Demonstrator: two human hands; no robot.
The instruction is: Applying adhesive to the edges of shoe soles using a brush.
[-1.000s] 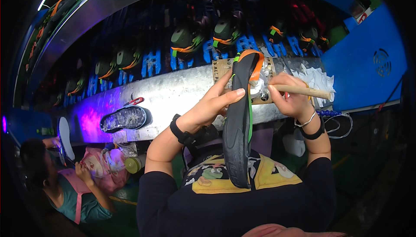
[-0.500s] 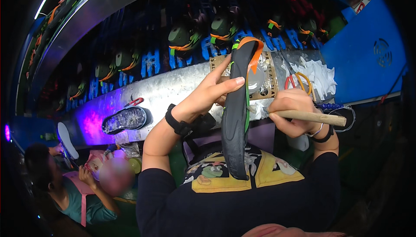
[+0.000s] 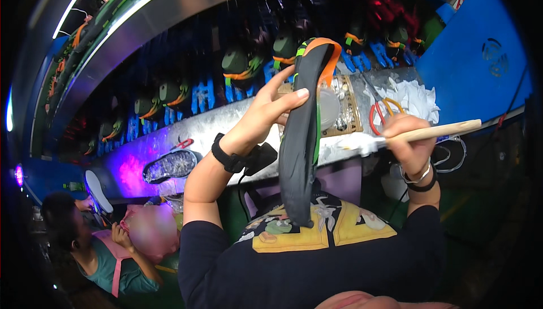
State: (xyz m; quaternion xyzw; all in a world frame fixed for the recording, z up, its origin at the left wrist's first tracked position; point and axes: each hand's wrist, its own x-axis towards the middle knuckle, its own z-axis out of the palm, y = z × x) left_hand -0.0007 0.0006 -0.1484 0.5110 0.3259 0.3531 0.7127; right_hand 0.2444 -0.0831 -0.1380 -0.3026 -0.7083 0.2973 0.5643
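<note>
A long black shoe [image 3: 304, 128] with green edging and an orange strap at its far end is held up lengthwise in front of me. My left hand [image 3: 263, 111] is closed around its upper part from the left, with the thumb across the black side. Right of the shoe, my right hand [image 3: 408, 142] grips a brush by its pale wooden handle [image 3: 449, 129]. The brush's white-coated bristles [image 3: 362, 144] point left toward the shoe, apart from it. Behind the shoe, a clear round dish [image 3: 330, 108] sits on a printed cardboard sheet [image 3: 352, 118].
Scissors [image 3: 378, 115] and crumpled white paper [image 3: 416, 100] lie right on the metal bench [image 3: 226, 118]. A dark sole [image 3: 169, 166] and a red-handled tool [image 3: 184, 143] are at left. Shoes on blue holders [image 3: 202, 95] line the back. Another person [image 3: 107, 252] works at lower left.
My right hand has moved right and slightly up with the brush, exposing the bristles. The shoe in my left hand has shifted a little left and toward the back.
</note>
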